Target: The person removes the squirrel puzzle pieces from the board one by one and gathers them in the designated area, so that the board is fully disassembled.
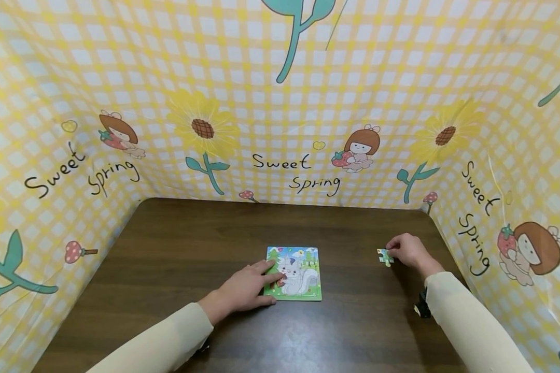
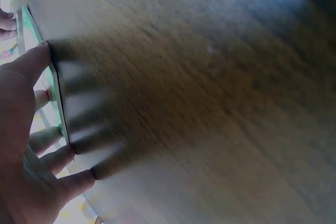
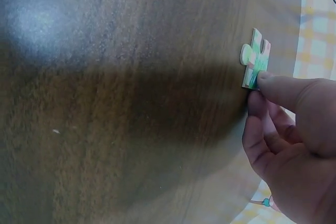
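A square jigsaw puzzle [image 1: 301, 274] with a grey-and-white squirrel on a green and blue scene lies flat on the brown table. Across its left side rests my left hand [image 1: 245, 287], fingers spread and fairly straight. The left wrist view shows the thumb and some fingers of that hand [image 2: 26, 145] along the edge of the puzzle [image 2: 58, 90]. Well to the right, my right hand [image 1: 409, 253] pinches a small light-green puzzle piece [image 1: 383, 258] by one edge. In the right wrist view, thumb and forefinger hold the piece [image 3: 254, 60] near the tabletop.
The wooden table [image 1: 205, 228] has a far edge against a yellow-checked cloth [image 1: 270, 119], which also hangs on the left and right. Bare tabletop separates the puzzle from my right hand. A small black object [image 1: 422, 304] shows under the right sleeve.
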A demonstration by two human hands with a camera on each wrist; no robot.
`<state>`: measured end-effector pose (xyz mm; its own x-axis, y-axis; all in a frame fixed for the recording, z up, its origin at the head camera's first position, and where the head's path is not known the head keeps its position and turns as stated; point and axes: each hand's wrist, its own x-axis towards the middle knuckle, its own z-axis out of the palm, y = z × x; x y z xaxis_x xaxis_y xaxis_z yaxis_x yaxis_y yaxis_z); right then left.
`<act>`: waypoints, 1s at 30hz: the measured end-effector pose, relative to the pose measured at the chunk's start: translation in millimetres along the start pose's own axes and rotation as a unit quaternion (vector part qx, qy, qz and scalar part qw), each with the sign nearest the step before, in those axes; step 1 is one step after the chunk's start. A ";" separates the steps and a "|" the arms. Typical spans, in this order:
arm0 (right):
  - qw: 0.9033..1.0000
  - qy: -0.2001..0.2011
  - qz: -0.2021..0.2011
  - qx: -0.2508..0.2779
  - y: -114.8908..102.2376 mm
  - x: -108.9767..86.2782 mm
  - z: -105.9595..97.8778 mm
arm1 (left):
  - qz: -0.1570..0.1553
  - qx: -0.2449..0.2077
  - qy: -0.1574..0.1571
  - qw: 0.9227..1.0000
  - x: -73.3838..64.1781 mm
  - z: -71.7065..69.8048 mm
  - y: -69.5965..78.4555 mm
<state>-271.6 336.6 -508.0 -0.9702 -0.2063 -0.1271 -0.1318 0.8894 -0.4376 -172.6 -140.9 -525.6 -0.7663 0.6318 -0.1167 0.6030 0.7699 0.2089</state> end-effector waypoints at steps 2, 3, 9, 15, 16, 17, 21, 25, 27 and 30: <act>1.000 -0.001 -0.004 -0.005 -2.1 -0.5 -1.5 | 0.000 -0.002 0.000 1.000 -0.1 -0.3 0.5; 1.000 0.000 -0.007 -0.006 -3.6 -0.4 -2.2 | 0.000 -0.002 0.001 1.000 0.1 -0.2 0.5; 0.999 0.010 -0.048 0.014 -31.3 5.0 -5.5 | -0.003 0.008 0.000 1.000 1.0 0.6 -1.4; 0.995 -0.007 -0.085 0.058 -85.5 11.0 4.2 | -0.002 0.014 0.001 1.000 0.5 0.5 -2.1; 0.994 -0.013 -0.091 0.062 -94.4 11.9 7.6 | -0.001 0.013 0.000 1.000 0.5 0.4 -1.9; 0.993 -0.017 -0.093 0.065 -102.8 13.0 11.8 | 0.001 0.011 0.001 1.000 0.4 0.3 -1.7; 0.991 -0.041 -0.098 0.080 -134.6 15.8 29.2 | 0.004 0.003 0.000 1.000 0.3 0.7 -0.7; 0.988 -0.062 -0.098 0.100 -161.1 19.0 45.8 | 0.003 -0.004 -0.001 1.000 0.3 0.5 0.3; 0.987 -0.071 -0.099 0.106 -171.4 21.1 53.2 | 0.001 -0.005 -0.002 1.000 0.9 1.0 0.1; 0.986 -0.082 -0.103 0.104 -183.1 23.4 62.9 | 0.000 -0.005 -0.005 1.000 2.4 2.1 -0.5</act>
<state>-257.4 143.2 -486.8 -0.8789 -0.4522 -0.1514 -0.2612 0.7222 -0.6405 -174.3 -139.5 -528.0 -0.7646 0.6322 -0.1256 0.6005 0.7695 0.2176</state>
